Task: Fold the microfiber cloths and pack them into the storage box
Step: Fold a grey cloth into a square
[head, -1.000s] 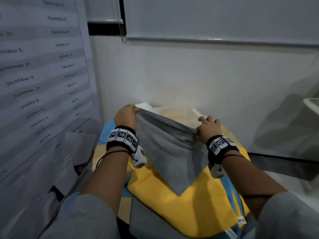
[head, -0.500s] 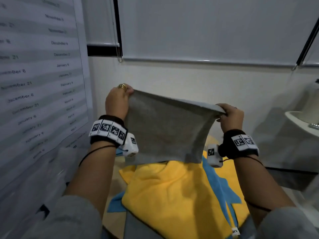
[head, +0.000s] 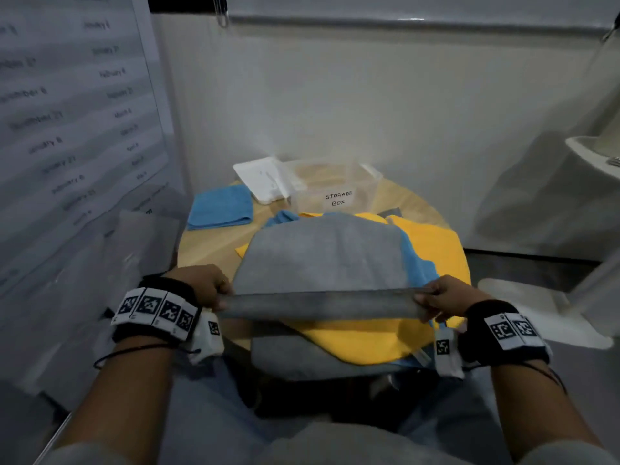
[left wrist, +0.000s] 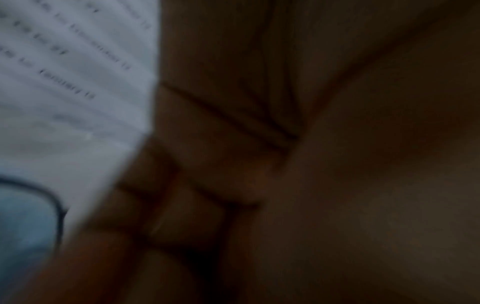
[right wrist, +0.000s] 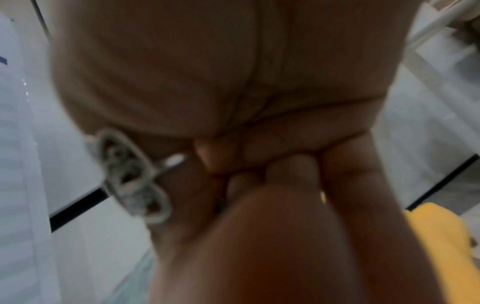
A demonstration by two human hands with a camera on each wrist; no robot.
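Note:
A grey microfiber cloth [head: 322, 253] lies spread over a pile of yellow [head: 432, 250] and blue [head: 417, 263] cloths on the round wooden table [head: 201, 250]. My left hand [head: 208, 290] pinches its near left corner and my right hand [head: 439, 298] pinches its near right corner, holding the near edge taut above the pile. Behind the pile stands the clear storage box [head: 330, 186], labelled, with its lid off. Both wrist views are blurred; in the right wrist view my curled fingers [right wrist: 291, 170] press into the palm, and the left wrist view is dark.
A folded blue cloth [head: 219, 208] lies at the table's far left. The white lid [head: 260, 179] rests left of the box. Another grey cloth [head: 295, 355] hangs over the near table edge. A paper-covered wall stands close on the left, a white wall behind.
The grey cloth hung in the air, held up by two corners; both hands have come down and toward me, and the cloth now lies spread over the pile.

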